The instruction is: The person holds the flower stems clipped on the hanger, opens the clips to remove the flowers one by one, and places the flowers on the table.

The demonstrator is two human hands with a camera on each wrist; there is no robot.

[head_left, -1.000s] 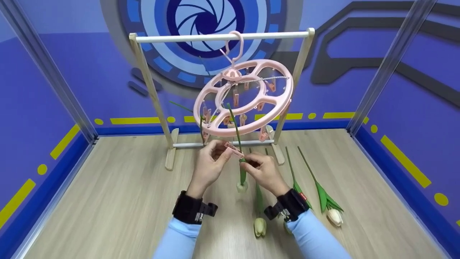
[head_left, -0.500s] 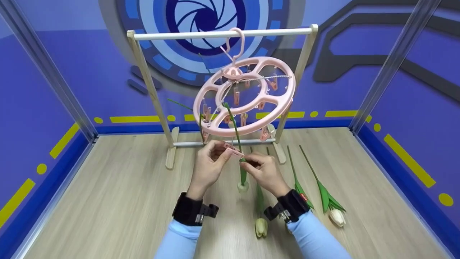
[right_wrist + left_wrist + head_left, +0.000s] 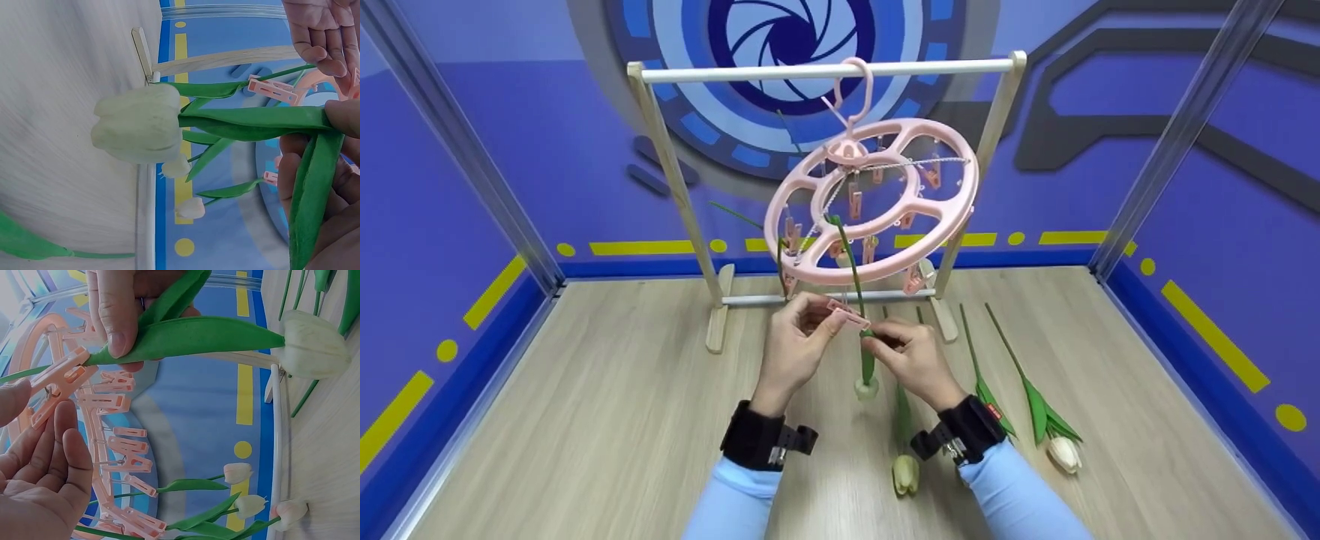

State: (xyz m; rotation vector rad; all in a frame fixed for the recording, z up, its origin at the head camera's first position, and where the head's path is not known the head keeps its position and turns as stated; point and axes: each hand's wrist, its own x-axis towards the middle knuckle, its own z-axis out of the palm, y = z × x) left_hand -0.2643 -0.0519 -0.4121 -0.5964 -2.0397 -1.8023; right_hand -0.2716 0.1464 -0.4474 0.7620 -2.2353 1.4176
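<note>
Between the thumb and fingers of my left hand [image 3: 795, 345] is a pink clothespin [image 3: 59, 385], pinched by its handles. My right hand [image 3: 919, 360] holds a white tulip [image 3: 140, 124] where its leaves meet the stem. The bloom points down in the head view, while the stem rises past the clothespin in front of the pink clip hanger [image 3: 877, 268]. In the left wrist view the clothespin's tip lies at the stem, just beside my right fingertips. Whether it grips the stem, I cannot tell.
The hanger hangs tilted from the rack's white bar [image 3: 735, 73]. Several clothespins dangle from it, some holding tulips [image 3: 236, 473] upside down. On the wooden table lie more tulips, one [image 3: 906, 474] between my forearms and another [image 3: 1063, 454] at the right. Blue panels surround the table.
The head view shifts slightly at first. Both hands, the clothespin and the held tulip stay practically where they were.
</note>
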